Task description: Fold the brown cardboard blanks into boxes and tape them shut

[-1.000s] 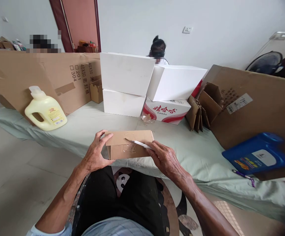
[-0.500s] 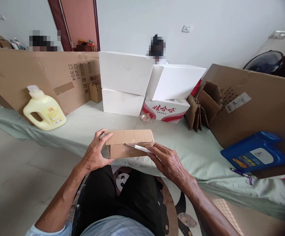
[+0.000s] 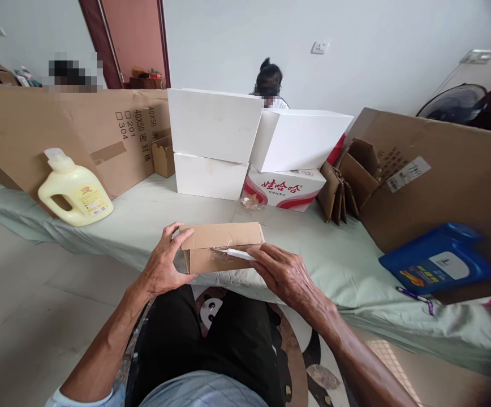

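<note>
We have the small brown cardboard box [image 3: 222, 243] at the near edge of the pale green cloth-covered table [image 3: 143, 217], right in front of us. Our left hand [image 3: 164, 265] is curled around its near-left corner, thumb up on the top flap and fingers against the near face. Our right hand [image 3: 281, 271] is closed around a slim white blade-like tool [image 3: 239, 254], whose tip lies along the box's near top edge, on a crinkled strip of clear tape [image 3: 221, 256].

We judge the box light and fairly stiff at its corners and edges, but the flaps would give under pressure, so the corner grip suits it better than pressing mid-panel. The tape looks slick, so we would keep our fingers on bare cardboard. The tool is thin and wants a firm pinch well back from its tip.

A pale yellow plastic jug [image 3: 73, 189] stands at far left, and a blue plastic container [image 3: 438, 265] lies at right, both well apart from the box.
</note>
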Action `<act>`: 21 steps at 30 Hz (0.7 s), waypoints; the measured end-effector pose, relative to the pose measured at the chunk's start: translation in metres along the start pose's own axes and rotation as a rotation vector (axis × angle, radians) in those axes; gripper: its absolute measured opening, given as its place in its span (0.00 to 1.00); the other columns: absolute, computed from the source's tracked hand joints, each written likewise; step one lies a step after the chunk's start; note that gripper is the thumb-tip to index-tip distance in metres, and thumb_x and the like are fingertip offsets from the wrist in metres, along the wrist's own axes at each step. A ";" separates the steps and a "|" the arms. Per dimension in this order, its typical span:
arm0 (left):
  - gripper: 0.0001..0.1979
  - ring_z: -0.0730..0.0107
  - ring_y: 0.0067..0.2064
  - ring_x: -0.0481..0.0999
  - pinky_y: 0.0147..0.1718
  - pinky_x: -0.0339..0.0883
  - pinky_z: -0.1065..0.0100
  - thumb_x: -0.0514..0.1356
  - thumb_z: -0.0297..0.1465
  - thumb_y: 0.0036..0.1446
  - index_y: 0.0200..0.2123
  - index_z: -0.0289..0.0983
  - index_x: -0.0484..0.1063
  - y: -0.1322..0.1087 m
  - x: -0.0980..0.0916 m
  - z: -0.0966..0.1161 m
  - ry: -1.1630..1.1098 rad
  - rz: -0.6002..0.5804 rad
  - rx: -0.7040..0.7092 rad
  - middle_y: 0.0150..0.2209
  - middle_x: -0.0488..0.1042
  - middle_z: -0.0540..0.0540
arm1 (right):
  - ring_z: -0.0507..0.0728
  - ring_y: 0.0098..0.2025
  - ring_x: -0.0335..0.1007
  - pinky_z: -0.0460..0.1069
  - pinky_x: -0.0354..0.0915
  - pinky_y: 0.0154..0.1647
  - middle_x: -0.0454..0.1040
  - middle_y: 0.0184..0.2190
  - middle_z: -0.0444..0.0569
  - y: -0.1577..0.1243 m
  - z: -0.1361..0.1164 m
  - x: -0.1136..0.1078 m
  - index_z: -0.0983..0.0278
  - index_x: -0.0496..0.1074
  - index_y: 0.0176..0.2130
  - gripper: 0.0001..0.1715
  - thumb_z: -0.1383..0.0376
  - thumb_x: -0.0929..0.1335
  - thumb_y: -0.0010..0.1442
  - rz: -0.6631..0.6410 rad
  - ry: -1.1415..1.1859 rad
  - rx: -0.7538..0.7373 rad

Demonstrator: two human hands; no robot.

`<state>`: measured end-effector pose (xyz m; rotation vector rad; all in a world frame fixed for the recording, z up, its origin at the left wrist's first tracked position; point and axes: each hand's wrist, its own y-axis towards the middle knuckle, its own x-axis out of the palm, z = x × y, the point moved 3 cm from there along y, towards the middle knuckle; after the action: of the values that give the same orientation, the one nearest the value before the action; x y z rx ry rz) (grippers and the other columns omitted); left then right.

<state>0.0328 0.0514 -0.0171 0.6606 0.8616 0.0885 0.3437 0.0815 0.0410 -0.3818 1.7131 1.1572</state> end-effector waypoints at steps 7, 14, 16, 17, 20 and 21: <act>0.53 0.36 0.74 0.64 0.64 0.76 0.46 0.77 0.33 0.51 0.76 0.48 0.57 0.001 0.000 -0.001 0.000 0.001 -0.003 0.72 0.57 0.33 | 0.54 0.33 0.69 0.49 0.60 0.34 0.75 0.35 0.47 0.000 0.004 -0.008 0.59 0.77 0.52 0.13 0.64 0.62 0.82 -0.028 -0.003 0.015; 0.53 0.36 0.74 0.65 0.63 0.76 0.47 0.77 0.33 0.50 0.76 0.47 0.57 0.001 0.001 -0.001 0.011 0.008 0.008 0.72 0.58 0.33 | 0.54 0.32 0.67 0.49 0.57 0.33 0.73 0.35 0.47 0.000 0.002 -0.010 0.61 0.78 0.52 0.14 0.66 0.62 0.81 -0.039 -0.031 0.004; 0.53 0.36 0.74 0.65 0.63 0.76 0.47 0.77 0.33 0.50 0.76 0.47 0.57 0.001 0.001 -0.001 0.014 0.007 0.009 0.72 0.58 0.33 | 0.54 0.33 0.68 0.50 0.56 0.32 0.74 0.35 0.48 0.000 0.001 -0.010 0.61 0.78 0.51 0.14 0.67 0.62 0.81 -0.039 -0.052 -0.004; 0.53 0.36 0.74 0.65 0.63 0.76 0.47 0.77 0.33 0.50 0.76 0.47 0.57 0.001 0.001 0.000 0.015 0.006 0.009 0.72 0.58 0.33 | 0.54 0.33 0.68 0.50 0.55 0.32 0.74 0.35 0.48 0.001 0.001 -0.010 0.61 0.77 0.50 0.14 0.67 0.62 0.81 -0.038 -0.065 -0.009; 0.53 0.36 0.74 0.65 0.63 0.76 0.46 0.76 0.32 0.50 0.76 0.47 0.57 0.001 0.000 0.002 0.018 0.012 0.015 0.72 0.58 0.33 | 0.54 0.32 0.66 0.51 0.53 0.32 0.73 0.34 0.47 0.004 0.000 -0.010 0.60 0.77 0.48 0.14 0.66 0.62 0.81 -0.032 -0.098 -0.018; 0.53 0.36 0.74 0.65 0.64 0.75 0.46 0.76 0.32 0.50 0.76 0.47 0.57 0.001 0.000 0.002 0.019 0.013 0.019 0.72 0.58 0.33 | 0.54 0.32 0.65 0.51 0.52 0.32 0.73 0.34 0.47 0.005 0.001 -0.009 0.60 0.77 0.47 0.13 0.66 0.63 0.81 -0.032 -0.102 -0.017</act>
<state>0.0345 0.0513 -0.0156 0.6841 0.8777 0.0991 0.3448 0.0821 0.0516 -0.3529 1.6043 1.1498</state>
